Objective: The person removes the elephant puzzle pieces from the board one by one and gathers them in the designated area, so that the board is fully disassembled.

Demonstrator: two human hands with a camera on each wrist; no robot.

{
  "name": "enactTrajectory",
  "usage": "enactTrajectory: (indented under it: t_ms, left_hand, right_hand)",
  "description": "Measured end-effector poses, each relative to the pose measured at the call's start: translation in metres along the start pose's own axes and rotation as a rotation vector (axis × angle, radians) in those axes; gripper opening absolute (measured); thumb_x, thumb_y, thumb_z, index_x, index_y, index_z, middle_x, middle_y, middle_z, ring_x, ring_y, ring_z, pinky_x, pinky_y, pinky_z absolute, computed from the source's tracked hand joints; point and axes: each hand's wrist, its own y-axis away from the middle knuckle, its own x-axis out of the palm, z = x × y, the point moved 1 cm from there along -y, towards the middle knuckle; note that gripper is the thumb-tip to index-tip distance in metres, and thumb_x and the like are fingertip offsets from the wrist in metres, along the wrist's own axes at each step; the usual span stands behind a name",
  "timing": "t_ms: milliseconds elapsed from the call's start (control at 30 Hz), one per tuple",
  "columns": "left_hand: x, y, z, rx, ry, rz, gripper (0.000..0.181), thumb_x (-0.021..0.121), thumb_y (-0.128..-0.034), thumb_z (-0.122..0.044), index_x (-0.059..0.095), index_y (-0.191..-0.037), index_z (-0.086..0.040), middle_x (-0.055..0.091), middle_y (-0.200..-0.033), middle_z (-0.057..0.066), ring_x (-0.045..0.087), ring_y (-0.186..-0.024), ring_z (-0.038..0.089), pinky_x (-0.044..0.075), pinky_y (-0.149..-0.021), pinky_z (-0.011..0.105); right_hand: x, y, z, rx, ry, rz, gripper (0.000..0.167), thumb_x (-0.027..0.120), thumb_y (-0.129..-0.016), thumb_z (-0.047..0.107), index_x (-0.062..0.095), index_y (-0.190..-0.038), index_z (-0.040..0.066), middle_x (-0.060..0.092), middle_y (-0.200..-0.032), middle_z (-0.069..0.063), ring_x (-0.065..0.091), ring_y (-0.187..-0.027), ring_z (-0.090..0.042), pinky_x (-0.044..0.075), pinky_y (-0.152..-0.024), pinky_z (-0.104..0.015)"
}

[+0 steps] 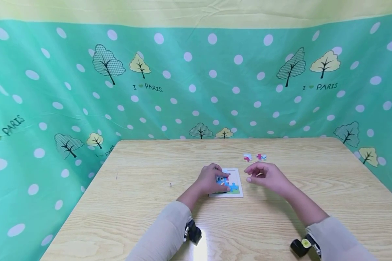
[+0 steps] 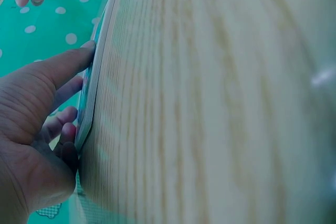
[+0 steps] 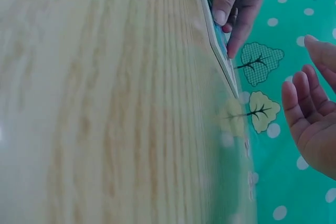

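Note:
A small jigsaw puzzle (image 1: 236, 177) with a white frame lies flat on the table, partly filled with blue and green pieces. My left hand (image 1: 211, 179) reaches over its left part, thumb and fingers extended and touching the pieces; the palm hides some of the picture. Seen edge-on in the left wrist view, the puzzle board (image 2: 100, 77) is thin, with the thumb resting on its face. To the right of the board, my right hand (image 1: 268, 175) hovers above the table with loosely bent fingers and nothing visible between them. The right wrist view shows this hand (image 3: 315, 103) apart from the board.
Two loose puzzle pieces, one pink and white (image 1: 247, 157) and one pink and light blue (image 1: 261, 157), lie beyond the right hand. A tiny dark speck (image 1: 170, 185) is on the wooden table (image 1: 143, 214) at left. A green dotted curtain (image 1: 183, 90) hangs behind.

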Motion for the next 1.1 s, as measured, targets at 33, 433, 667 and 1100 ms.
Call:
enactTrajectory:
  t_ms: [33,433,667,1100]
  left_hand:
    - [0.0,0.0,0.0,-0.001,0.0,0.001,0.047,0.089,-0.0839,-0.035,0.076,-0.128,-0.022,0.054,-0.129,0.001,0.043,-0.116,0.022,0.044,-0.098,0.035]
    - [0.001,0.0,0.001,-0.004,-0.009,-0.009,0.048,0.089,-0.0837,-0.035,0.076,-0.128,-0.023,0.054,-0.13,0.001,0.044,-0.118,0.022,0.044,-0.1,0.036]
    - [0.001,0.001,0.0,0.003,0.005,-0.007,0.048,0.089,-0.0839,-0.034,0.076,-0.128,-0.022,0.054,-0.13,0.001,0.044,-0.118,0.023,0.045,-0.1,0.038]
    - [0.002,0.001,0.003,0.021,0.017,-0.015,0.047,0.089,-0.0843,-0.033,0.076,-0.128,-0.02,0.054,-0.128,0.001,0.043,-0.116,0.022,0.044,-0.097,0.035]
  right_hand:
    - [0.001,0.0,0.0,0.001,0.0,0.006,0.027,0.078,-0.093,0.007,0.071,-0.116,-0.005,0.068,-0.113,-0.019,0.059,-0.095,-0.026,0.054,-0.078,-0.024]
    - [0.018,-0.007,-0.009,-0.055,0.058,0.114,0.018,0.077,-0.091,0.001,0.073,-0.109,-0.002,0.069,-0.098,-0.008,0.06,-0.087,-0.023,0.053,-0.074,-0.027]
    - [0.026,-0.014,-0.012,-0.018,0.079,0.154,0.019,0.078,-0.09,0.0,0.074,-0.108,0.001,0.066,-0.094,-0.004,0.058,-0.085,-0.022,0.051,-0.068,-0.027]
    - [0.036,-0.029,-0.016,-0.038,0.231,0.259,0.021,0.08,-0.086,-0.003,0.076,-0.106,0.002,0.062,-0.089,-0.003,0.053,-0.078,-0.017,0.049,-0.067,-0.026]
